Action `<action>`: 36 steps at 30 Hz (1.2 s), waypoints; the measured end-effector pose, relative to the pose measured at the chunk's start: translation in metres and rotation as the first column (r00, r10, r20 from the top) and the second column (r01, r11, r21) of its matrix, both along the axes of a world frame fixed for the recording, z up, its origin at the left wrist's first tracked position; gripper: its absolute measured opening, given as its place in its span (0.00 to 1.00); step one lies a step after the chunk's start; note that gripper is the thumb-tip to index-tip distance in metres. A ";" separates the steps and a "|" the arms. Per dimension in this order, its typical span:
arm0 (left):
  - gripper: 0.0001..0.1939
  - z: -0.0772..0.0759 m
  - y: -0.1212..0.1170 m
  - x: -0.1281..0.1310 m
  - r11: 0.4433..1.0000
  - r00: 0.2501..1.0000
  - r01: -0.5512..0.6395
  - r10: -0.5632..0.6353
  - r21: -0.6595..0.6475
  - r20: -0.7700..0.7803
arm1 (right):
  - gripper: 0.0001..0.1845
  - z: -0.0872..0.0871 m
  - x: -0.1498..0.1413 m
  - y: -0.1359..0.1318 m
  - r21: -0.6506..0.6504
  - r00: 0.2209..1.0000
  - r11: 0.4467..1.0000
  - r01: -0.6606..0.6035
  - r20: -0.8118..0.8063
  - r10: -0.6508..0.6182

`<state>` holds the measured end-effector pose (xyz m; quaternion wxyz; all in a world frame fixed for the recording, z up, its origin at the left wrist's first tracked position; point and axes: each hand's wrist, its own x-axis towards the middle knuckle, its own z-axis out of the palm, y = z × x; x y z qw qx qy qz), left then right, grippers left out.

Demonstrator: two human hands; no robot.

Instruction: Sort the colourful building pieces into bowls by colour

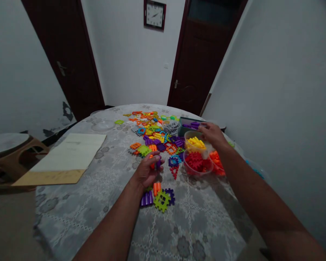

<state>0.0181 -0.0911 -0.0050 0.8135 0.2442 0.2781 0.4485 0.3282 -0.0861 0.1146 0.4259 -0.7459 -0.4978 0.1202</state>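
Observation:
My left hand (149, 169) is closed above the middle of the table around small plastic building pieces, an orange piece (152, 162) and a purple piece (158, 163). My right hand (212, 133) reaches over the near right side of a dark green box (182, 130) holding purple pieces (193, 125). Its fingers are bent together at those pieces; what they pinch, if anything, I cannot make out. Just below that hand stands a clear tub with yellow pieces (195, 143). Nearer to me, under my left wrist, lie a lime square piece (162, 201), a purple ridged piece (146, 199) and an orange piece (157, 188).
A mixed pile of interlocking pieces (154, 127) spreads toward the table's far side. Round tubs hold red pieces (195, 161), orange pieces (216, 160) and grey pieces (171, 126). An open paper pad (67, 154) overhangs the left edge, near a wooden chair (24, 150).

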 end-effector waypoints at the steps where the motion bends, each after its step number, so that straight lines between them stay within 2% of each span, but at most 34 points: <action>1: 0.24 -0.001 0.000 0.000 1.000 1.000 0.006 -0.006 0.013 -0.009 | 0.26 0.001 0.004 0.005 0.037 0.998 0.998 0.060 -0.008 -0.060; 3: 0.25 -0.003 0.001 0.001 1.000 1.000 0.012 -0.012 0.024 -0.022 | 0.29 -0.003 0.002 0.004 0.071 0.998 0.995 0.069 0.006 -0.069; 4: 0.25 -0.005 0.001 0.001 1.000 1.000 0.011 -0.010 0.026 -0.028 | 0.27 -0.007 -0.005 -0.002 0.078 0.999 0.997 0.024 0.023 -0.026; 6: 0.24 -0.006 0.001 0.002 1.000 0.999 0.011 -0.010 0.025 -0.033 | 0.20 -0.021 -0.029 -0.020 0.069 0.985 0.986 -0.151 0.089 0.145; 8: 0.23 -0.006 0.000 0.002 0.999 0.999 0.023 -0.023 0.026 -0.033 | 0.14 -0.038 -0.062 -0.045 0.025 0.916 0.931 -0.363 0.189 0.352; 10: 0.23 -0.005 -0.001 0.003 0.999 0.999 0.042 -0.041 0.031 -0.028 | 0.14 -0.057 -0.098 -0.067 0.014 0.838 0.873 -0.488 0.286 0.464; 12: 0.23 -0.003 -0.002 0.003 0.997 0.998 0.069 -0.068 0.040 -0.012 | 0.18 -0.074 -0.128 -0.083 -0.011 0.769 0.824 -0.567 0.353 0.534; 14: 0.23 -0.003 -0.003 0.003 0.995 0.996 0.092 -0.092 0.041 0.006 | 0.23 -0.087 -0.149 -0.090 -0.043 0.748 0.823 -0.566 0.393 0.535; 16: 0.22 -0.003 -0.003 0.003 0.993 0.994 0.110 -0.110 0.043 0.011 | 0.24 -0.095 -0.160 -0.090 -0.047 0.767 0.853 -0.519 0.414 0.490; 19: 0.19 -0.005 -0.003 0.004 0.989 0.991 0.130 -0.133 0.070 0.033 | 0.26 -0.101 -0.162 -0.085 0.010 0.807 0.875 -0.484 0.392 0.441; 22: 0.16 -0.005 -0.004 0.005 0.986 0.987 0.141 -0.147 0.093 0.062 | 0.28 -0.105 -0.159 -0.082 0.065 0.827 0.866 -0.495 0.342 0.446; 24: 0.14 -0.005 -0.005 0.006 0.985 0.986 0.147 -0.153 0.089 0.064 | 0.25 -0.108 -0.158 -0.082 0.076 0.828 0.857 -0.510 0.314 0.464; 29: 0.16 -0.007 -0.003 0.006 0.977 0.974 0.204 -0.209 0.065 0.090 | 0.10 -0.108 -0.154 -0.086 0.099 0.820 0.844 -0.527 0.320 0.475; 32: 0.18 -0.010 -0.001 0.005 0.974 0.970 0.219 -0.224 0.061 0.094 | 0.11 -0.105 -0.152 -0.087 0.088 0.785 0.821 -0.565 0.364 0.501; 36: 0.20 -0.009 -0.001 0.004 0.972 0.971 0.231 -0.232 0.031 0.053 | 0.08 -0.099 -0.151 -0.091 -0.015 0.749 0.824 -0.566 0.410 0.521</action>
